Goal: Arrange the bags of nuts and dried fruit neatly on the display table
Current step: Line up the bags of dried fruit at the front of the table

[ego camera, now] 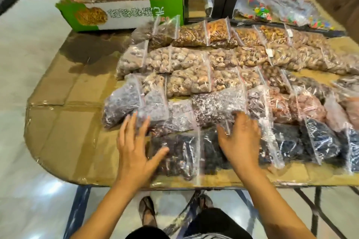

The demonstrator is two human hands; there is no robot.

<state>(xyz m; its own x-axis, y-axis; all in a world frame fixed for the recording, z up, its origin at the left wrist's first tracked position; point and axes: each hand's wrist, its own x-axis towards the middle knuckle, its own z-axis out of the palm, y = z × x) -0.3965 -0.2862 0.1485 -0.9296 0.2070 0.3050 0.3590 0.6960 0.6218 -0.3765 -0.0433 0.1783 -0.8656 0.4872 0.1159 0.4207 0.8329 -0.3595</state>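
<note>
Resting flat and open on the dark-fruit bags (180, 153) at the counter's (64, 136) near edge, left hand (134, 151) and right hand (240, 141) tidy the last of five nearly finished rows.

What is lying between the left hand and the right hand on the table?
In the head view, a clear zip bag of dark dried fruit in the front row fills the gap between the left hand and the right hand; both hands rest open on the bags.
</note>
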